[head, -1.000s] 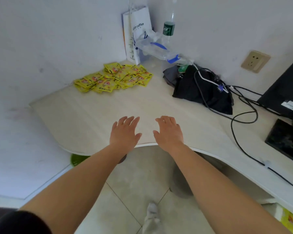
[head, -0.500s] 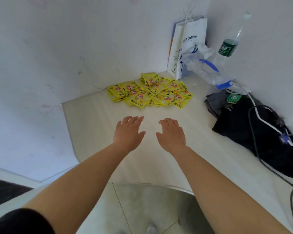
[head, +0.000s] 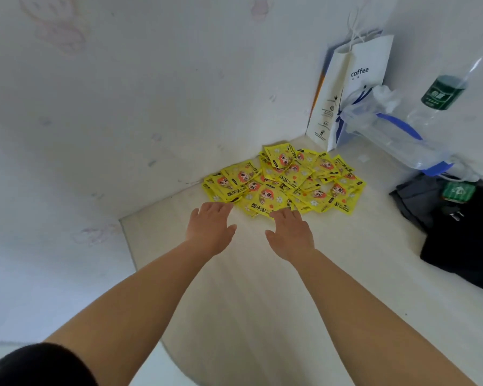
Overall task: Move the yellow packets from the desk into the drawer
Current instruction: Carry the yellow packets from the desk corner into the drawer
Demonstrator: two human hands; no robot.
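1 white paper bag point(head: 357, 87) printed "coffee", upright in the corner; 1 clear plastic bag point(head: 388, 135) with blue trim just beside it; 1 green-labelled bottle point(head: 444, 93); 1 black bag point(head: 463, 240), far right.

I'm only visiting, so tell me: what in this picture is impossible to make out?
All in the head view:
- The drawer: nowhere in frame, so its place and state are unknown.
- The yellow packets: they overlap in a pile, which hides the count.
- Whether the left hand and right hand touch the pile: their fingers cover its near edge.
- The water bottle and black bag: cut off by the right edge.
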